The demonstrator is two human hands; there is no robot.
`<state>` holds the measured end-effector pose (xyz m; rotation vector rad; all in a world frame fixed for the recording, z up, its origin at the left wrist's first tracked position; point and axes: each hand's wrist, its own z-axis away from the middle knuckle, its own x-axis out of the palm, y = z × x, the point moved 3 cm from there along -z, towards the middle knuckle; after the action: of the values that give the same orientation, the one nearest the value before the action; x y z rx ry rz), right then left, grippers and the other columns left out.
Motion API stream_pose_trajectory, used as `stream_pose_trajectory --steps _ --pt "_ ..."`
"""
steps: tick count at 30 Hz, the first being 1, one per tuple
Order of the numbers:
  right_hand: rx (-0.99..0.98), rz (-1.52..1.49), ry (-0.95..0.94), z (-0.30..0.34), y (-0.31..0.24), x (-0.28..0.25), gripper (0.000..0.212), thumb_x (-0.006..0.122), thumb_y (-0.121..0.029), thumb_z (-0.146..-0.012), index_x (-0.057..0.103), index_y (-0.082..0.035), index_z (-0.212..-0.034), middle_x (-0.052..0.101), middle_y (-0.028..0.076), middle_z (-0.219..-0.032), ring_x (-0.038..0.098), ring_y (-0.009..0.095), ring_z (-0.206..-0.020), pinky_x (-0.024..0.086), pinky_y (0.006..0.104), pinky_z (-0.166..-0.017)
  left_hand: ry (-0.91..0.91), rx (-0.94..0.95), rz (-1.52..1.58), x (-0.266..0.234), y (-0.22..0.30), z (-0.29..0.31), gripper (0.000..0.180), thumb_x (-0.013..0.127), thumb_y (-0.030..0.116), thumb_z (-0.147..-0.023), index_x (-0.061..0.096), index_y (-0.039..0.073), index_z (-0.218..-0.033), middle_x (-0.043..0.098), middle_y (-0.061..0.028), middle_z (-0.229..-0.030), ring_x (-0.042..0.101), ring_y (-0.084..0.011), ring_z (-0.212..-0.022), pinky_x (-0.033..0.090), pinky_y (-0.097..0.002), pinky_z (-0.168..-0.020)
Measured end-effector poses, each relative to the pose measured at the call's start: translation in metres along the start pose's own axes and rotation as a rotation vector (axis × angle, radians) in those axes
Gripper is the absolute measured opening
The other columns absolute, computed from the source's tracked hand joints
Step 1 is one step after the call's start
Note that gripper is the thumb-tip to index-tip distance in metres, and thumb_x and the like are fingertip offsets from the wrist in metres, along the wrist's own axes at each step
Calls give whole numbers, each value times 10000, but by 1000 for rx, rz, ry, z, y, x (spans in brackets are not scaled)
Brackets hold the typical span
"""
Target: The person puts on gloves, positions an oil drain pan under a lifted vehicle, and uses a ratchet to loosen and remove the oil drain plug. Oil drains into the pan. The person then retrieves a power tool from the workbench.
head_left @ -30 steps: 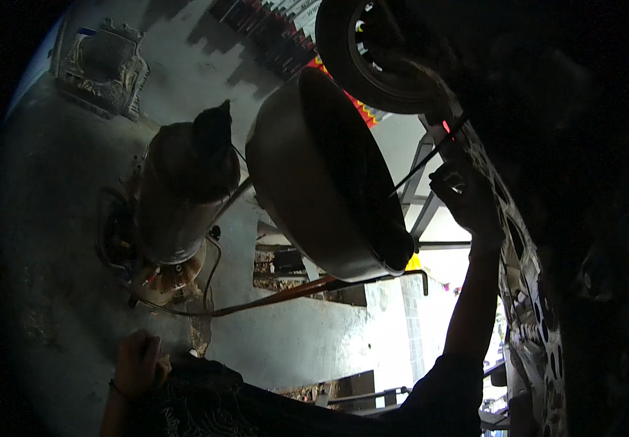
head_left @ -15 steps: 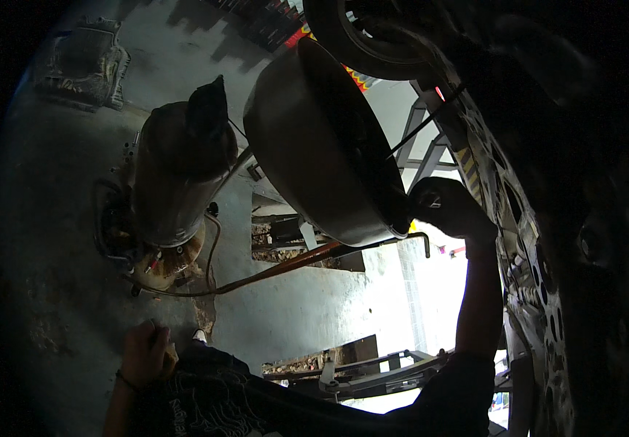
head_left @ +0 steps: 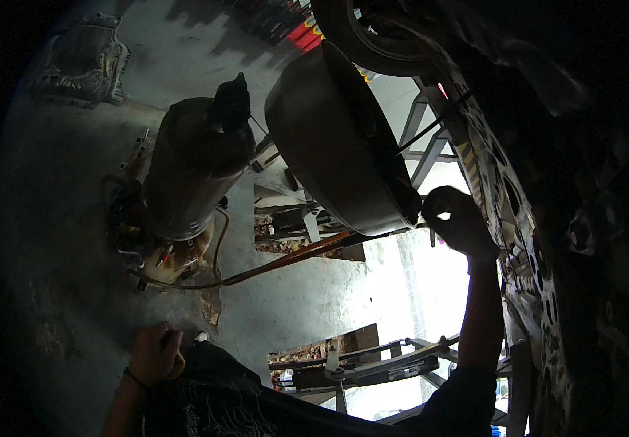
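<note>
A big round drain pan hangs tilted in the middle, its dark inside facing right. My right hand is raised at the lower right of its rim, fingers curled into a ring with light showing through. Whether those fingertips touch the rim or pinch something small is too dark to tell. At the lower left, my left hand is closed low beside my body; part of a tan, soft-looking thing shows below its fingers. Left of the pan stands a grey cylindrical tank with a dark glove-like piece on top.
A brown hose runs from the tank's base toward the pan. The vehicle's dark underside fills the right, with a tire above. A dirty metal part lies on the floor at the far left. Lift arms cross below.
The pan and tank appear shifted slightly right in the view. My right hand sits a little lower, with a wider bright gap between its fingers. My left hand stays closed.
</note>
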<state>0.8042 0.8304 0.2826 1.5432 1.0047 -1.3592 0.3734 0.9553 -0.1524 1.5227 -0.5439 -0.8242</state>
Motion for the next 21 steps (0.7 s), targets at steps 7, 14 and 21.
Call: stream_pose_trajectory --steps 7,14,21 --pt "50 -205 18 11 12 10 195 774 -78 -891 677 -13 -1047 726 106 -962 724 211 -870 586 340 -790 113 8 -144 8 -18 22 312 635 204 -1001 594 34 -743 529 -106 -562 494 -247 -472 414 -425 -481" --pt "50 -597 413 33 46 29 96 681 -42 -918 664 9 -998 666 89 -960 662 170 -890 540 294 -794 102 1 -189 18 4 68 275 597 125 -1003 502 47 -757 451 -88 -568 411 -174 -469 371 -373 -486" --pt "3 -464 747 85 -37 107 107 621 -61 -886 651 21 -949 609 90 -821 604 227 -808 505 365 -725 292 -374 -41 2 20 162 197 644 192 -991 676 16 -908 670 -148 -696 647 -264 -582 511 -424 -555"
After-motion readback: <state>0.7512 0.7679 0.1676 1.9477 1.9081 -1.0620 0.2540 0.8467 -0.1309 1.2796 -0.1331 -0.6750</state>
